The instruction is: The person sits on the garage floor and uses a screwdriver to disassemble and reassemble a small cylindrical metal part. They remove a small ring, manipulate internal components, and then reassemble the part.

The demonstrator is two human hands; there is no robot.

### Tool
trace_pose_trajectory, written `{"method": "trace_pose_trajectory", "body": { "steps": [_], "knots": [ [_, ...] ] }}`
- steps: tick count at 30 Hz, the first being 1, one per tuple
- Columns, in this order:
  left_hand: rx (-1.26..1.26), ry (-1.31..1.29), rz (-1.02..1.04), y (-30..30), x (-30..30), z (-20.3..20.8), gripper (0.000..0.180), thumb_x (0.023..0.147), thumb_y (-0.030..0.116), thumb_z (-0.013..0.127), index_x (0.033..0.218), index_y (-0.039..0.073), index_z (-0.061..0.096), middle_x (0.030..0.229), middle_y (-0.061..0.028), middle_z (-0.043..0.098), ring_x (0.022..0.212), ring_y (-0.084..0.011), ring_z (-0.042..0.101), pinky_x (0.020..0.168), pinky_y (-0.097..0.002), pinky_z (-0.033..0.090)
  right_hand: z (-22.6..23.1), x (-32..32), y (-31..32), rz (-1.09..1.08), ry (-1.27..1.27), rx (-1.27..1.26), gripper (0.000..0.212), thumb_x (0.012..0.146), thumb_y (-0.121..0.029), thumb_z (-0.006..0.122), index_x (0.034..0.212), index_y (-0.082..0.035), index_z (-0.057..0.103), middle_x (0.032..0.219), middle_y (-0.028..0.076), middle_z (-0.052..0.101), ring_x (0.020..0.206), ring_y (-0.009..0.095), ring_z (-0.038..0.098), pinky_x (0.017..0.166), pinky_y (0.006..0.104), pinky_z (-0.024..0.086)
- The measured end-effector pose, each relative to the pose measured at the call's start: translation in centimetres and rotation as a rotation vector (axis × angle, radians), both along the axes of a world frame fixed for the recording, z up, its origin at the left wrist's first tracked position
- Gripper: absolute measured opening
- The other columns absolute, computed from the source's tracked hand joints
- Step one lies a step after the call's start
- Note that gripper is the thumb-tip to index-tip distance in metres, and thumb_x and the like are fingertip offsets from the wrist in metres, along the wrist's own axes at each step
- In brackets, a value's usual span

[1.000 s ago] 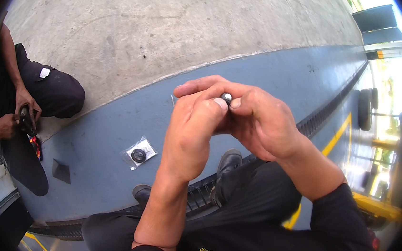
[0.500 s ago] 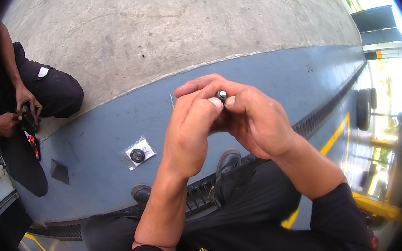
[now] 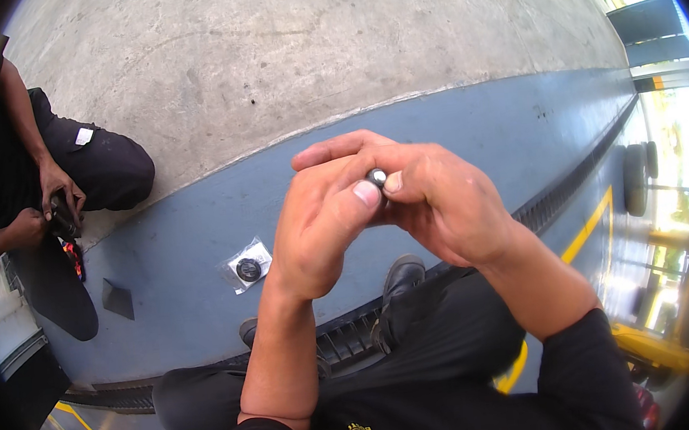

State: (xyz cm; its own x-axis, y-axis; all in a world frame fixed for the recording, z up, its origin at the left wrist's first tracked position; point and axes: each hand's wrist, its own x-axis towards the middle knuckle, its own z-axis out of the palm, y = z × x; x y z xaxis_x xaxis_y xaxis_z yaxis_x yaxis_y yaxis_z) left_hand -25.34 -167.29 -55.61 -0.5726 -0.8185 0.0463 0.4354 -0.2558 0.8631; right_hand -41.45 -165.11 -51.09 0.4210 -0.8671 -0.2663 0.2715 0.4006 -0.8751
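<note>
Both hands meet in front of me around a small dark cylindrical part with a shiny round metal end (image 3: 376,177). My left hand (image 3: 316,221) is closed on it, the thumb pressed against its side. From the other side, my right hand (image 3: 446,202) pinches it between thumb and curled forefinger. The bright end faces up toward me; the rest of the part is hidden by the fingers. To the left of my left wrist, a round black cap-like piece (image 3: 248,269) lies on a clear plastic packet with white paper (image 3: 259,255) on the blue floor.
At the left another person (image 3: 98,167) crouches, holding a dark object (image 3: 64,217) in both hands. A dark diamond-shaped mark or piece (image 3: 117,299) is on the blue floor (image 3: 174,230). A black slotted drain grate (image 3: 347,338) runs past my boots (image 3: 403,279). Wheels and yellow equipment (image 3: 655,347) stand at right.
The shiny end now shows more broadly between my thumbs, and my left thumb has shifted slightly down. The view has moved a little; both hands keep their grip.
</note>
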Motion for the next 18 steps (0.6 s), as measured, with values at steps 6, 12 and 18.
{"method": "trace_pose_trajectory", "body": {
  "steps": [6, 12, 18],
  "knots": [
    [-0.023, 0.01, 0.045, 0.4, -0.3, -0.6, 0.045, 0.087, 0.029, 0.055, 0.108, -0.007, 0.071, 0.101, -0.0108, 0.066, 0.098, -0.0188, 0.062, 0.087, -0.0316, 0.049, 0.4, 0.6, 0.1, -0.006, -0.017, 0.003, 0.044, 0.092, -0.015, 0.037, 0.114, 0.011, 0.064, 0.15, 0.022, 0.044, 0.123, 0.03, 0.057, 0.106, 0.0414, 0.047],
    [0.053, 0.063, 0.046, 0.8, -0.2, -1.0, 0.043, 0.087, 0.029, 0.057, 0.106, -0.006, 0.071, 0.102, -0.011, 0.066, 0.097, -0.0177, 0.061, 0.085, -0.0307, 0.049, -0.4, 0.4, 0.3, -0.01, -0.045, 0.013, 0.039, 0.094, -0.012, 0.038, 0.114, 0.01, 0.064, 0.148, 0.019, 0.048, 0.117, 0.029, 0.06, 0.102, 0.0384, 0.05],
    [0.153, -0.015, -0.058, 0.4, 0.9, -1.8, 0.045, 0.088, 0.038, 0.055, 0.099, -0.003, 0.071, 0.083, -0.0055, 0.062, 0.075, -0.0119, 0.054, 0.064, -0.0268, 0.041, -0.1, 1.1, 0.5, -0.013, 0.119, 0.017, 0.035, 0.093, -0.009, 0.041, 0.114, 0.005, 0.065, 0.148, 0.02, 0.049, 0.111, 0.025, 0.062, 0.093, 0.0354, 0.051]
  ]
}}
